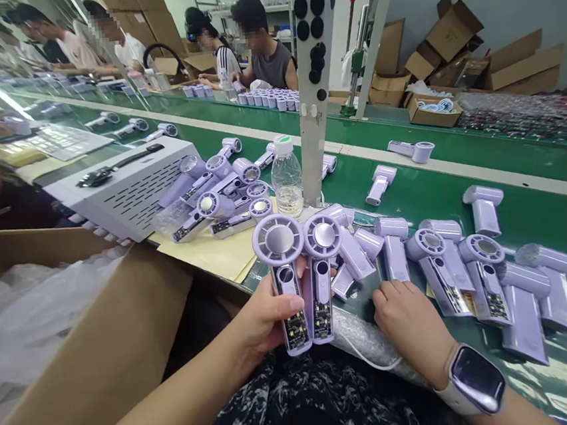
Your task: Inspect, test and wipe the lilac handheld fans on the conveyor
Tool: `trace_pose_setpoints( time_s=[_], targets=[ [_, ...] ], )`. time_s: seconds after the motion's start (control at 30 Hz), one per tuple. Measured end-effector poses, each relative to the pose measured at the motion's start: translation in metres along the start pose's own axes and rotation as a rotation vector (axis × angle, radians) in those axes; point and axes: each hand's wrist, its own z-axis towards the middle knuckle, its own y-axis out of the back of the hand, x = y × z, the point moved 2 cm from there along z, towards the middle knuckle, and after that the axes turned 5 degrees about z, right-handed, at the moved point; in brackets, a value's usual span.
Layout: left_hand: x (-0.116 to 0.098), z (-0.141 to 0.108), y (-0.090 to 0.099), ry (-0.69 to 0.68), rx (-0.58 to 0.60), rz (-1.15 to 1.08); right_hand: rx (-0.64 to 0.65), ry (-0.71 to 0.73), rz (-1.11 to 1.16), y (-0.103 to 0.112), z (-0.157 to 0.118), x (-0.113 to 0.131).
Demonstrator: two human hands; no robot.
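Note:
Two purple handheld fans with exposed circuit boards are upright side by side, a left one (pixel 294 305) and a right one (pixel 320 296). My left hand (pixel 268 314) is closed around them, its thumb across the left fan's handle. My right hand (pixel 406 317), with a watch on the wrist, rests at the bench edge, fingers curled, close to the lower end of a purple fan (pixel 395 255). Whatever its fingers hold, if anything, is hidden. Several more fans (pixel 487 273) lie to the right, some with open handles showing boards.
A clear bottle (pixel 287 179) stands beside a metal post (pixel 310 103). Behind it, more fans (pixel 215 205) pile by a white vented box (pixel 130 180). An open carton (pixel 91 351) with plastic bags is at left. People (pixel 268 57) sit across the green conveyor (pixel 351 186).

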Motion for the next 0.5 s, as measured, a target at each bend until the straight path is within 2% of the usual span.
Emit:
trace_pose_setpoints(
  time_s=[0.1, 0.2, 0.27, 0.37, 0.5],
  targets=[
    [-0.004, -0.001, 0.001, -0.027, -0.003, 0.034, -0.099, -0.113, 0.15, 0.014, -0.005, -0.002],
    [-0.005, 0.001, -0.002, -0.023, 0.004, 0.057, -0.268, -0.335, 0.579, 0.044, -0.01, 0.004],
    [-0.003, 0.003, -0.005, -0.006, 0.044, 0.057, -0.317, -0.434, 0.813, 0.064, -0.008, 0.013],
    [0.002, 0.005, -0.012, 0.005, 0.114, 0.052, -0.349, -0.45, 0.929, 0.082, 0.003, 0.025],
    [0.006, 0.004, -0.018, -0.019, 0.153, 0.076, -0.398, -0.425, 0.932, 0.084, 0.015, 0.031]
  ],
)
